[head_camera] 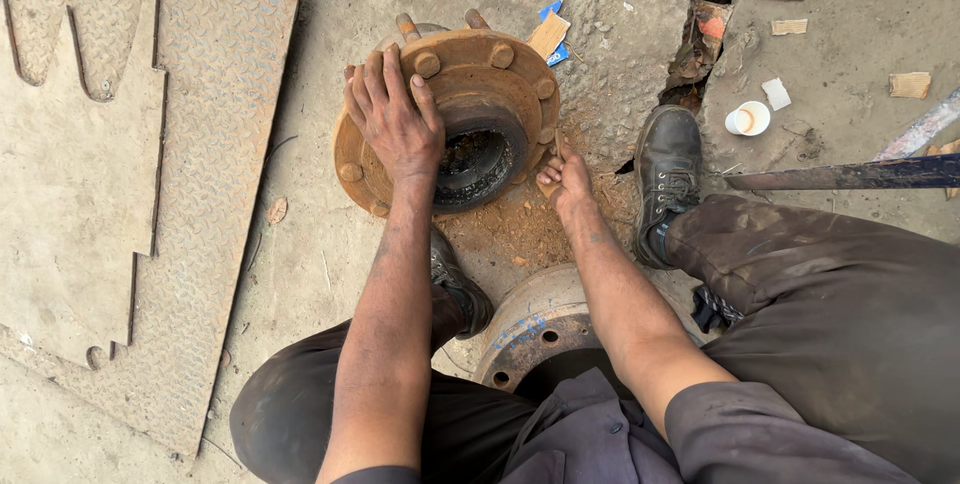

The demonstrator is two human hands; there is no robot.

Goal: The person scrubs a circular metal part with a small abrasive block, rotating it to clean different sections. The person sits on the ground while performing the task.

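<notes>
You are crouching over a rusty wheel hub (470, 104) that is lying on the dirty concrete floor (330, 244) straight ahead of you, just past your knees, tilted so its greasy centre bore is facing up and a little toward you. Your left hand (393, 119) is pressing flat on the hub's left flange, fingers spread over the rim and the studs, gripping nothing, only bearing down. Your right hand (563, 177) is sitting at the hub's lower right edge, fingers pinched together; it may be holding a small scrap, but the view is too cramped there to say. So the hub is lying between your hands, with the left one fully on it and the right one only just touching or beside its rim.

Close under your forearms a brake drum (530, 329) is resting between your legs, nearer to you than the hub. Your right boot (668, 169) is planted just right of the hub, beside a broken hole in the floor (700, 34). Steel tread plates (130, 174) are lying off to your left, and a small paper cup (748, 119) is standing well to the right.
</notes>
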